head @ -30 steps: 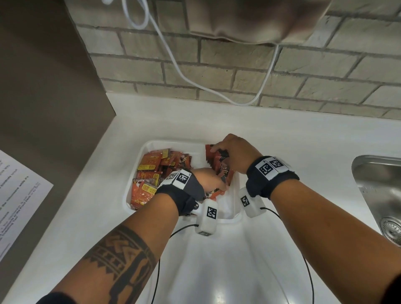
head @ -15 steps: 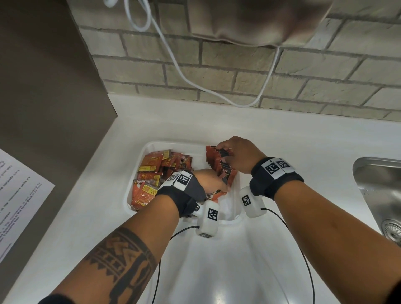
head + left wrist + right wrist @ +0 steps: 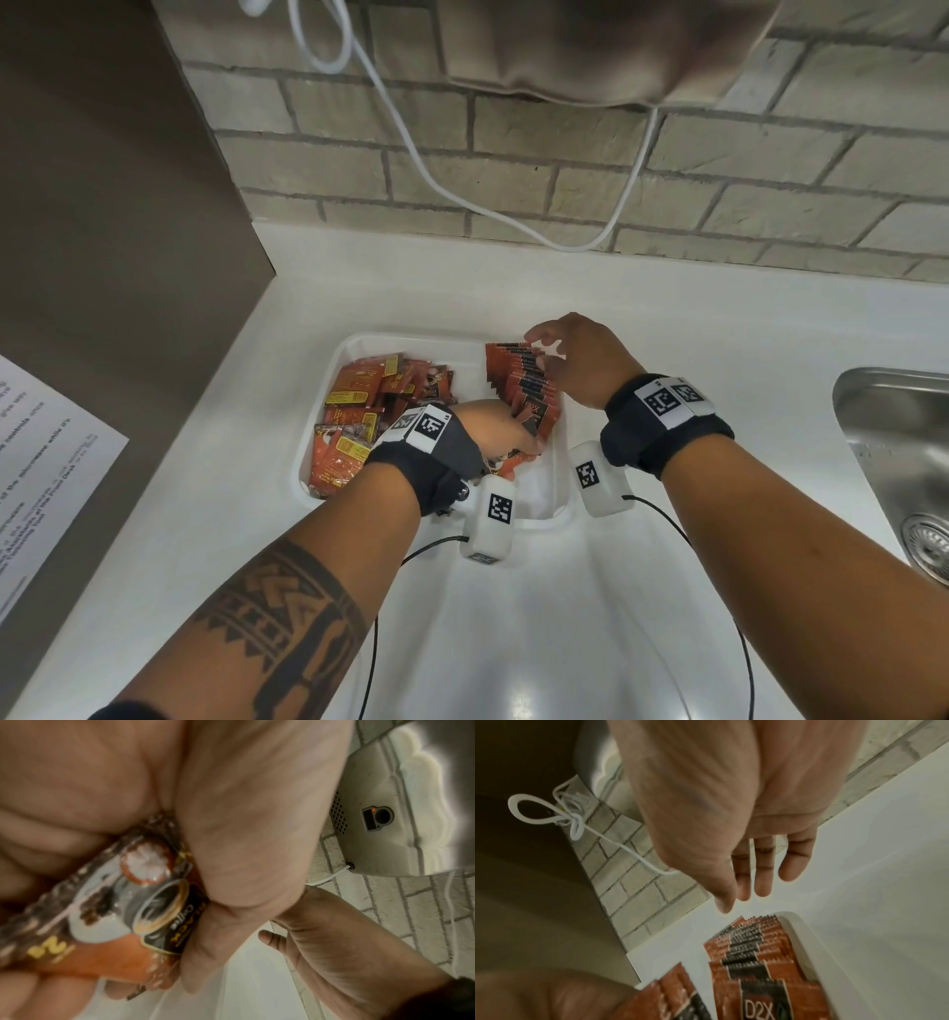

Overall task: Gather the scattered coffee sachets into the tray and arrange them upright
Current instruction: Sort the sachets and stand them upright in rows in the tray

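Note:
A white tray [image 3: 557, 493] sits on the counter. A row of red and black coffee sachets [image 3: 526, 380] stands upright along its right side, and a loose heap of sachets [image 3: 359, 411] lies at its left. My left hand [image 3: 500, 429] is in the middle of the tray and grips a few sachets [image 3: 154, 912] between thumb and fingers. My right hand [image 3: 575, 354] hovers just above the far end of the upright row [image 3: 752, 949] with straight fingers [image 3: 763, 874], holding nothing.
A brick wall [image 3: 667, 169] with a hanging white cable [image 3: 441, 185] rises behind the counter. A steel sink [image 3: 904, 462] lies at the right. A brown panel [image 3: 113, 231] and a printed sheet [image 3: 41, 462] are at the left.
My right hand has let go of the upright row and lifted off it, its fingers now spread. My left hand stays in the tray with its sachets.

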The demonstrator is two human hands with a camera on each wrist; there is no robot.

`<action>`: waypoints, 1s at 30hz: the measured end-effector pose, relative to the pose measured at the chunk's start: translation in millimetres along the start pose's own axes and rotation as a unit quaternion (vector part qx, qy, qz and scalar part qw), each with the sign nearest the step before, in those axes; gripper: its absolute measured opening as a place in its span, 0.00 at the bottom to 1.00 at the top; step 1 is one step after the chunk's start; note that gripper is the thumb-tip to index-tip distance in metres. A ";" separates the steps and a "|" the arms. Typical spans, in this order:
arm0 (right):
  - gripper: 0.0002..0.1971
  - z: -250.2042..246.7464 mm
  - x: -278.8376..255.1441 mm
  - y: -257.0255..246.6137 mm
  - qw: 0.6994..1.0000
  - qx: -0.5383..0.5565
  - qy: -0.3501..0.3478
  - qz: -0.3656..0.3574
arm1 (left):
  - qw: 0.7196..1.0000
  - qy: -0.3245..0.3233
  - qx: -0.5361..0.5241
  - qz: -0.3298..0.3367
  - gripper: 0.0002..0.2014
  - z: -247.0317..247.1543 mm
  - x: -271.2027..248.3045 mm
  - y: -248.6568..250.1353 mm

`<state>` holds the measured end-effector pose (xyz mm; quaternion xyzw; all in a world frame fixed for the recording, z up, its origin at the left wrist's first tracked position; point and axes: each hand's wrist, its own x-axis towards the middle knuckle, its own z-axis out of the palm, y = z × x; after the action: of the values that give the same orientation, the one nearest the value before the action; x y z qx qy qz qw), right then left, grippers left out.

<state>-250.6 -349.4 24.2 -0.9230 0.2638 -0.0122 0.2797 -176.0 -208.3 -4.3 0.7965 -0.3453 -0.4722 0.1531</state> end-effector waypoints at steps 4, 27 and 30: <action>0.13 -3.8 -10.6 6.1 0.999 0.016 0.034 0.000 | 0.999 -0.019 -0.040 0.004 0.20 -1.8 -1.2 -3.2; 0.17 17.9 -27.1 11.6 0.999 -0.021 0.013 0.020 | 0.983 -0.013 -0.182 0.013 0.09 5.6 -10.3 1.2; 0.18 18.0 -27.7 11.6 1.000 -0.021 0.013 0.017 | 0.983 -0.012 -0.180 0.015 0.08 5.1 -11.7 1.9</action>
<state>-277.0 -334.7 6.5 -0.9237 0.2833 -0.0135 0.2574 -184.8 -201.1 1.7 0.7447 -0.2687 -0.5340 0.2968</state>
